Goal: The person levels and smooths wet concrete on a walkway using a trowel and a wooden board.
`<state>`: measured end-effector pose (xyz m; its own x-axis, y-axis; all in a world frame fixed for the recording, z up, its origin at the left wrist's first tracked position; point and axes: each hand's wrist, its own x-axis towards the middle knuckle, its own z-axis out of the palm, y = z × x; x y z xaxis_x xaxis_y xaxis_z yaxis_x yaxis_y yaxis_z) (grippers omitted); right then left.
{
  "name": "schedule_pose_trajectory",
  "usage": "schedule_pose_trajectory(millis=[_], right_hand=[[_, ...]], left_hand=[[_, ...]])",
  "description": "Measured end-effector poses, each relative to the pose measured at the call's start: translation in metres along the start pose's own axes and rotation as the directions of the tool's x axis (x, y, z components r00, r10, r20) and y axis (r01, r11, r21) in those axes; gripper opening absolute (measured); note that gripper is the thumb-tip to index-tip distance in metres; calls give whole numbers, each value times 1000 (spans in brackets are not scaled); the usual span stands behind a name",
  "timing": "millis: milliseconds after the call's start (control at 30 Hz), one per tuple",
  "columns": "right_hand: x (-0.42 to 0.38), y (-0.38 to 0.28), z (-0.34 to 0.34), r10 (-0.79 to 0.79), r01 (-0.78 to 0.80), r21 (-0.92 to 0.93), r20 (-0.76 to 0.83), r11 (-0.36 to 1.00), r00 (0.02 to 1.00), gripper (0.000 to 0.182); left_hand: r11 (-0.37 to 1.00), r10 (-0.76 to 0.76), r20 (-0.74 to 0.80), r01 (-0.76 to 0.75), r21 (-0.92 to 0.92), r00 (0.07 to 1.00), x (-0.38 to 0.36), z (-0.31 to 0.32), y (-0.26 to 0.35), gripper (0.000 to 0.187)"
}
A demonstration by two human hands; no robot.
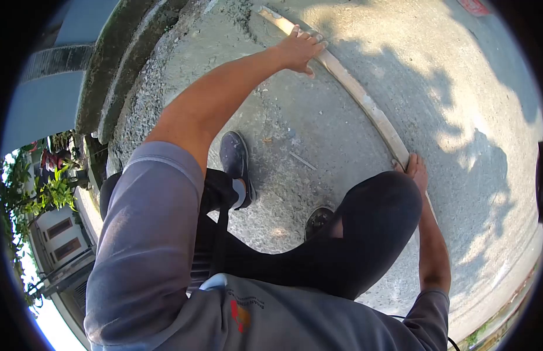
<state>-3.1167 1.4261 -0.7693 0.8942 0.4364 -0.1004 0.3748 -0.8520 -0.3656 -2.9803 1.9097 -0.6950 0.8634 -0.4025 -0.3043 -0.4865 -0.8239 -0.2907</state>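
A long, narrow wooden plank (pixel 360 93), pale and scuffed and curved by the lens, lies across the concrete ground in front of me. My left hand (pixel 299 50) reaches out over its far part, fingers spread with the tips on the wood and the thumb apart. At the near part, beside my knee, my right hand (pixel 416 172) is closed around the plank. My knee hides some of that hand and the plank's near end. A thin pale stick (pixel 303 161) lies on the ground between my feet and the plank.
My dark shoe (pixel 234 155) stands on the rough concrete, and the other shoe (pixel 319 222) shows beside my bent knee. A raised curb (pixel 116 76) with loose gravel (pixel 144 88) runs along the left. A red object (pixel 474 6) lies at the top right. Plants (pixel 52 187) grow far left.
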Motion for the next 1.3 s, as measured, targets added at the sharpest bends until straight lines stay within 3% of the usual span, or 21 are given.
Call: schedule_pose_trajectory(millis=[67, 133, 200, 233, 300, 367, 467, 600, 633, 700, 733, 800, 833, 933, 1033, 1100, 1167, 1233, 1300], right_hand=[[-48, 24, -2, -5, 5, -12, -42, 1000, 999, 41], [-108, 66, -2, -57, 54, 70, 40, 996, 998, 40], [-175, 102, -1, 89, -101, 145, 92, 984, 992, 42], [-205, 114, -1, 156, -177, 183, 125, 967, 980, 44], [-232, 113, -13, 198, -217, 101, 170, 971, 965, 45], [-243, 104, -35, 155, -127, -135, 219, 983, 963, 47], [-233, 109, -8, 184, -208, 63, 265, 976, 947, 53], [-112, -12, 24, 262, -212, -237, 204, 948, 943, 53], [-73, -39, 27, 265, -212, -262, 186, 941, 946, 54], [8, -75, 19, 218, -176, -182, 242, 967, 946, 52], [41, -90, 15, 187, -159, -123, 271, 980, 944, 50], [59, -86, 27, 77, -64, -85, 153, 994, 985, 48], [61, -80, 33, 22, -15, -75, 96, 997, 995, 47], [4, -32, 42, 76, -56, -171, 115, 984, 990, 43], [-100, 42, 16, -39, 44, -38, 134, 998, 990, 43], [-156, 51, -19, 89, -70, -102, 190, 992, 978, 49], [-199, 60, -38, 188, -153, -152, 249, 976, 950, 52], [-219, 78, -46, 219, -160, -209, 300, 965, 928, 55], [-204, 74, -36, 188, -151, -137, 317, 979, 930, 55]], left_hand=[[993, 23, -178, -44, -114, 984, 3, 43, 42, 86], [961, 81, -133, -113, -251, 988, 0, 16, 92, 76], [903, 233, -211, -292, -316, 949, -4, 13, 150, 67], [875, 238, -259, -323, -362, 936, -15, 14, 176, 63], [843, 253, -319, -369, -390, 914, -37, 14, 223, 57], [851, 255, -337, -375, -366, 906, -53, 18, 241, 54], [883, 232, -328, -339, -323, 916, -67, 35, 209, 52], [920, 214, -195, -265, -288, 957, -85, 72, 60, 58], [959, 143, -246, -196, -207, 959, -79, 80, 30, 62], [974, 23, -88, -42, -223, 996, -62, 81, -25, 64], [982, -15, -104, -5, -191, 994, -55, 88, -45, 63], [988, -85, -135, 66, -141, 987, -47, 100, -65, 62], [986, -69, -28, 64, -154, 997, -46, 85, -64, 61], [980, 66, -76, -78, -181, 995, -49, 70, -22, 58], [910, 173, -251, -253, -329, 952, -53, 57, 70, 47], [893, 202, -377, -328, -309, 904, -56, 44, 140, 31], [870, 155, -493, -355, -343, 856, -51, 48, 215, 28], [862, 137, -536, -366, -350, 833, -50, 44, 243, 28], [870, 170, -514, -373, -324, 841, -54, 50, 229, 31]])
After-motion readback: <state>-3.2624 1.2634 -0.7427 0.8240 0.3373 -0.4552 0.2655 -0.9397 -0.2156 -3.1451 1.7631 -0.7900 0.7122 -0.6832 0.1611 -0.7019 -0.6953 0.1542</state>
